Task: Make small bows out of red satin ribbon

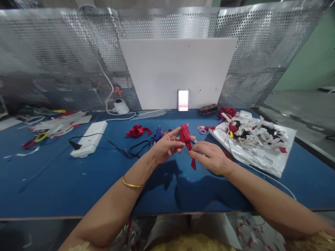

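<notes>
My left hand (167,146) is closed on a folded piece of red ribbon (185,135), held a little above the table. The thumb and fingers pinch it near its middle, and a loose end hangs down below. My right hand (210,157) is closed at the lower right part of the same ribbon, its fingertips pressed together there. A small shiny tip shows just above the right fingers; what it belongs to I cannot make out. Behind my left hand lie a blue ribbon bundle (157,134) and a red ribbon bundle (138,130).
On the blue table (104,188) a white power strip (90,138) with a black cable lies left. Scissors (35,140) lie farther left. At right is a white plastic bag (267,162) under fabric scraps. A lit phone (183,100) leans on a white board (180,66).
</notes>
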Motion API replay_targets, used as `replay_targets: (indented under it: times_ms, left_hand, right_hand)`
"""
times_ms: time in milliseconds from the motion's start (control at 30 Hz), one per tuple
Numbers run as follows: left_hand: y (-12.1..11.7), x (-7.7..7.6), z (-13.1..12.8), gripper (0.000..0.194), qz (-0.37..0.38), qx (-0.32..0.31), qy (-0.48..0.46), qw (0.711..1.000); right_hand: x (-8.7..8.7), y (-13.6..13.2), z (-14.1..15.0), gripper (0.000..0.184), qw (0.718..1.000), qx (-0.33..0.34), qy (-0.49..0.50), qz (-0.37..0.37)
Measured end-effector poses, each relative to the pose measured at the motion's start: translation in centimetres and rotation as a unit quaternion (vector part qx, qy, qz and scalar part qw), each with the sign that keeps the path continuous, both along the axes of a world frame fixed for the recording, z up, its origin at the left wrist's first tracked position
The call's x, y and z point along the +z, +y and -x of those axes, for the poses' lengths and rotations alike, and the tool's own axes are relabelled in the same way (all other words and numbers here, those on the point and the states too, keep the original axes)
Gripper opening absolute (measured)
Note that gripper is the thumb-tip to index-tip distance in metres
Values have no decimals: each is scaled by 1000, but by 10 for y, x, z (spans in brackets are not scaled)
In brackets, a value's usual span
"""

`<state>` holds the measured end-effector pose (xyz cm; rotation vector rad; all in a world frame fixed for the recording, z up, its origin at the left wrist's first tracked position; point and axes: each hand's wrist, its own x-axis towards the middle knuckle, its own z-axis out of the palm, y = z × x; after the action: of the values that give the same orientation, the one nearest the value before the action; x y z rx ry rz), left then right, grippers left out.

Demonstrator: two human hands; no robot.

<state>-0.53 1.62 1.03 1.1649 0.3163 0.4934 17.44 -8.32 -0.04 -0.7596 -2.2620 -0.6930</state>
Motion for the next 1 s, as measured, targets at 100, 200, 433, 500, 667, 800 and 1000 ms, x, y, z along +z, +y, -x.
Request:
replay_targets:
  times_ms: [100, 200, 433, 500, 667, 800, 1000]
  left_hand:
    - [-1, -1, 0, 73, -3, -5, 5, 1000]
    - [-1, 1, 1, 74, -1, -7, 5, 1000]
    - [-4, 7, 2, 79, -40, -15, 24, 999]
    - [-6, 8, 2, 80, -65, -13, 43, 997]
    - [-9, 6, 3, 77, -116, -19, 85, 989]
    - [-9, 3, 3, 77, -142, -37, 98, 984]
    - [-12, 1, 0, 76, -159, -64, 110, 979]
  right_hand:
    - [-1, 0, 1, 8, 999, -3, 31, -39]
    - [-1, 0, 2, 7, 996, -11, 75, -48]
    - [-1, -3, 0, 19, 998, -2, 60, -9]
    - [-1, -2, -1, 20, 996, 0, 87, 7]
    - [0, 1, -4, 20, 975, -32, 205, 79]
    - [2, 3, -6, 25, 956, -63, 254, 135]
    - [3, 5, -4, 26, 939, -69, 304, 144]
